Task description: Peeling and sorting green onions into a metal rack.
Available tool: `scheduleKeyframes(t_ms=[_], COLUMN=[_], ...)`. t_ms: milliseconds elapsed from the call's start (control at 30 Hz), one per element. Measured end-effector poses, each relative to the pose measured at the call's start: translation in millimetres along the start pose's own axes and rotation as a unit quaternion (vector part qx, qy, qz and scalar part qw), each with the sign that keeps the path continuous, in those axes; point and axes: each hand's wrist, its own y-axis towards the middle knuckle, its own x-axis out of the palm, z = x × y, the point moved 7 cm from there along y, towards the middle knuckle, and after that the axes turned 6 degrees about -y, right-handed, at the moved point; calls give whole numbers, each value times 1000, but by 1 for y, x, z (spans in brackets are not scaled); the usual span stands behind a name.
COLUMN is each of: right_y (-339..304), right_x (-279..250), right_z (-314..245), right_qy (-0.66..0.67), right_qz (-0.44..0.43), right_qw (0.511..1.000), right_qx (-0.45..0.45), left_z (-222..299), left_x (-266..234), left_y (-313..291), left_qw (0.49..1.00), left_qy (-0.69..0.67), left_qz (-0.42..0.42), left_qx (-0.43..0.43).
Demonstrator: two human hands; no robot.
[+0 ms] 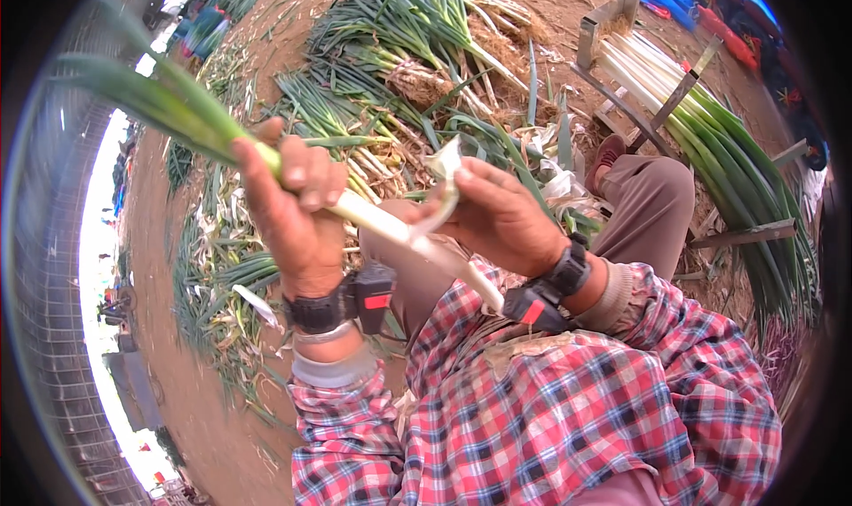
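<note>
My left hand (pixel 297 200) is closed round a long green onion (pixel 368 215) where its white stalk turns green. The onion slants across my lap, with its leaves up to the left and its white root end down by my right wrist. Close above the stalk, my right hand (pixel 501 209) pinches a pale strip of outer skin (pixel 448 173) between thumb and fingers. The strip curls down to the white stalk and seems still joined to it, though motion blurs that spot.
A heap of untrimmed green onions (pixel 399 44) with earthy roots lies ahead on the soil. At the right, a metal rack (pixel 683 93) holds a bundle of cleaned onions (pixel 710 142). Peelings and leaves (pixel 240 284) litter the ground at left, beside a mesh wall (pixel 62 328).
</note>
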Motion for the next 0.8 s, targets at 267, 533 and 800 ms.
scheduleKeyframes(t_ms=[267,533,800], right_y=[-62,-108,1], right_x=[-83,-178,18], right_z=[-24,-73,18], right_qy=[-359,-928,-706], right_qz=[-19,-24,-101], right_qw=[924,259,691], right_qx=[131,267,-114], left_z=[69,137,106], left_x=[-71,-117,-62], left_y=[-6,-25,-34], left_qw=[994,967,936], left_qy=[-61,27,115], left_qz=[65,191,240], left_qx=[61,168,228])
